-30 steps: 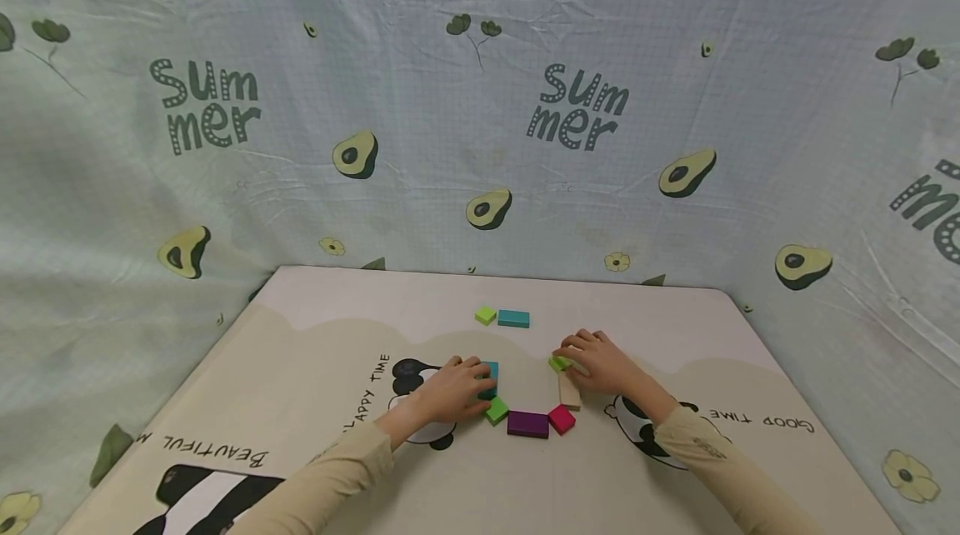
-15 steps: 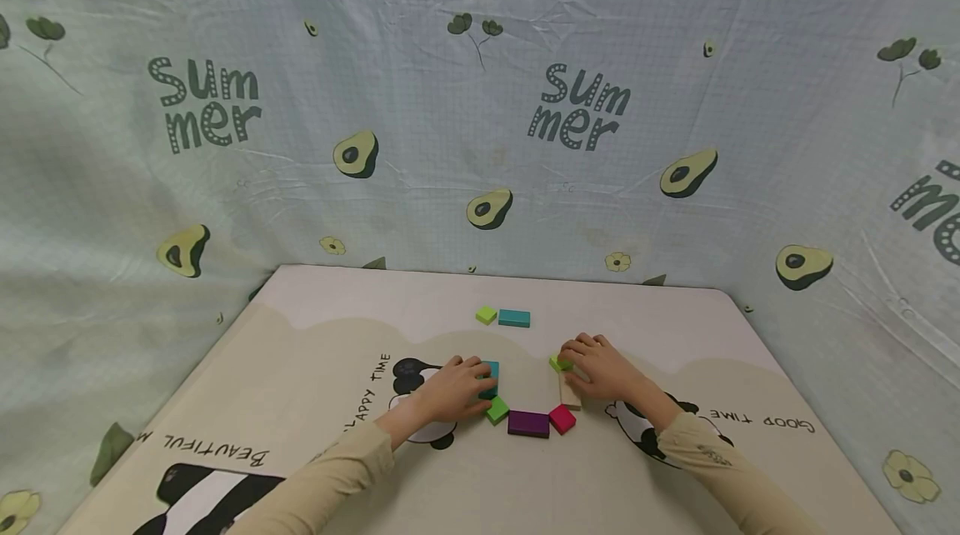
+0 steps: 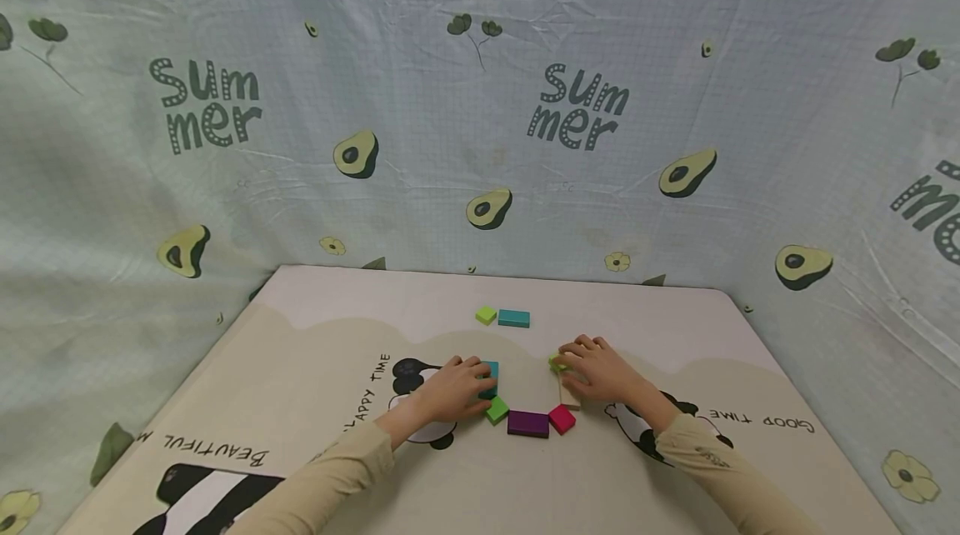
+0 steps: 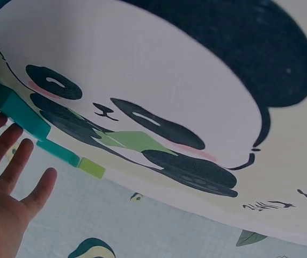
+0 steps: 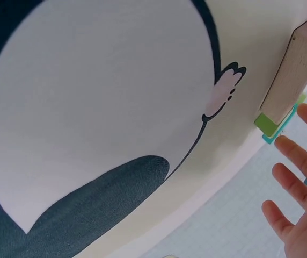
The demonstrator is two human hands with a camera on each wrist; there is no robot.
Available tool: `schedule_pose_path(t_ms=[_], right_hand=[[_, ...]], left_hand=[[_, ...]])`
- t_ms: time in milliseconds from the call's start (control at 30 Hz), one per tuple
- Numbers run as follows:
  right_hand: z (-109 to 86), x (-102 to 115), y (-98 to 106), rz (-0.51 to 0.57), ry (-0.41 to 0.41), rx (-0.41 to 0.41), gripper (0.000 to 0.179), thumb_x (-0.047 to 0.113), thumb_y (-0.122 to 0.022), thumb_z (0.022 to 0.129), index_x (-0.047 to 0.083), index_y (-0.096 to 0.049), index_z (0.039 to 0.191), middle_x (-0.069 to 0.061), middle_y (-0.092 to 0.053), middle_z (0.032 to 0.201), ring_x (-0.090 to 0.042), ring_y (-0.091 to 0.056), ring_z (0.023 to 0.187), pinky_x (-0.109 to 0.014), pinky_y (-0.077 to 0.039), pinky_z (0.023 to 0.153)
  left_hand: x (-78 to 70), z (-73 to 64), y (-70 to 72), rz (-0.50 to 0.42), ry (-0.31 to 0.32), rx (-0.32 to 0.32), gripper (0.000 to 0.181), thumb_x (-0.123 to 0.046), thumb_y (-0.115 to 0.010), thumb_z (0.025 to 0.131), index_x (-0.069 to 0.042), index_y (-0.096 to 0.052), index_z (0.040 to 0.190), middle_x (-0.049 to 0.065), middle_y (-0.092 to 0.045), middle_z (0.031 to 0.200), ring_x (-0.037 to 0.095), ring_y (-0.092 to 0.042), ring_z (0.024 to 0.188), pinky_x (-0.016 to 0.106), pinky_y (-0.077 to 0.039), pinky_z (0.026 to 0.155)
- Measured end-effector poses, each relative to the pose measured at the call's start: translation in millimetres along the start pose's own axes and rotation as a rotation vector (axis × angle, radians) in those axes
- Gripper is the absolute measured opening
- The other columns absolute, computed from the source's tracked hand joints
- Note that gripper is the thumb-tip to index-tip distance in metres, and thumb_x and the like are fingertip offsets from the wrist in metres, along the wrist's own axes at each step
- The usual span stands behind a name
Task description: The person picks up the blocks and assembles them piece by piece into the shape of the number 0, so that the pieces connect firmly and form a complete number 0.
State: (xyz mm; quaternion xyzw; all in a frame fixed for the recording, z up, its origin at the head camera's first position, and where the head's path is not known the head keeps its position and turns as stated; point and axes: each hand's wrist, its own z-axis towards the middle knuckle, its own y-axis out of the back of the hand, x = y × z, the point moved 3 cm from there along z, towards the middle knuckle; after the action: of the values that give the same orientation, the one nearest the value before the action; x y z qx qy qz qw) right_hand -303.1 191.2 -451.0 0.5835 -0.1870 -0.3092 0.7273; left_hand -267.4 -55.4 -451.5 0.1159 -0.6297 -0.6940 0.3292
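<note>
My left hand (image 3: 448, 393) is over a teal block (image 3: 491, 382) on the table, partly covering it. The left wrist view shows the fingers spread and fairly straight, fingertips right at the side of the teal block (image 4: 19, 110). Beside it sits a green cube (image 3: 497, 411). A purple block (image 3: 528, 424) and a red cube (image 3: 562, 419) continue the row to the right. My right hand (image 3: 603, 372) reaches over a plain wooden block (image 3: 570, 400), its fingertips at a lime cube (image 3: 556, 362). Those fingers stretch out straight beside the wooden block (image 5: 293, 72) in the right wrist view.
Farther back, another lime cube (image 3: 486, 315) lies next to a second teal block (image 3: 513, 318). Panda drawings and lettering cover the table mat (image 3: 465, 485). An avocado-printed cloth (image 3: 420, 102) hangs behind the table and at its sides.
My right hand and the lime cube under its fingertips have shifted very slightly. The left hand and the other blocks keep their places.
</note>
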Motion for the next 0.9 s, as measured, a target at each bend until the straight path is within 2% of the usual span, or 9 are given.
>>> schedule_pose_path(t_ms=[267, 667, 900], right_hand=[[0.6, 1.2, 0.1, 0.001, -0.035, 0.046, 0.028, 0.031, -0.055, 0.086, 0.018, -0.062, 0.109, -0.006, -0.059, 0.109, -0.023, -0.047, 0.100, -0.044, -0.038, 0.082], [-0.6, 2.1, -1.7, -0.023, -0.032, 0.027, 0.030, 0.034, -0.056, 0.085, 0.019, -0.063, 0.109, -0.004, -0.058, 0.102, -0.021, -0.046, 0.097, -0.043, -0.038, 0.081], [-2.0, 3.6, 0.3, -0.027, -0.029, 0.009, 0.030, 0.034, -0.058, 0.084, 0.018, -0.063, 0.109, -0.004, -0.058, 0.100, -0.021, -0.046, 0.096, -0.043, -0.038, 0.080]], left_hand=[[0.5, 0.2, -0.9, 0.006, -0.007, -0.004, 0.031, -0.043, -0.047, 0.089, -0.023, -0.059, 0.110, -0.005, -0.057, 0.107, 0.013, -0.051, 0.101, 0.033, -0.044, 0.079], [-0.1, 0.0, -2.6, 0.003, -0.005, -0.004, 0.030, -0.042, -0.049, 0.089, -0.023, -0.059, 0.109, -0.005, -0.057, 0.106, 0.013, -0.051, 0.099, 0.032, -0.043, 0.078], [1.0, -1.4, -3.3, -0.009, -0.049, -0.101, 0.030, -0.041, -0.051, 0.088, -0.020, -0.061, 0.105, -0.003, -0.058, 0.101, 0.014, -0.052, 0.095, 0.032, -0.043, 0.073]])
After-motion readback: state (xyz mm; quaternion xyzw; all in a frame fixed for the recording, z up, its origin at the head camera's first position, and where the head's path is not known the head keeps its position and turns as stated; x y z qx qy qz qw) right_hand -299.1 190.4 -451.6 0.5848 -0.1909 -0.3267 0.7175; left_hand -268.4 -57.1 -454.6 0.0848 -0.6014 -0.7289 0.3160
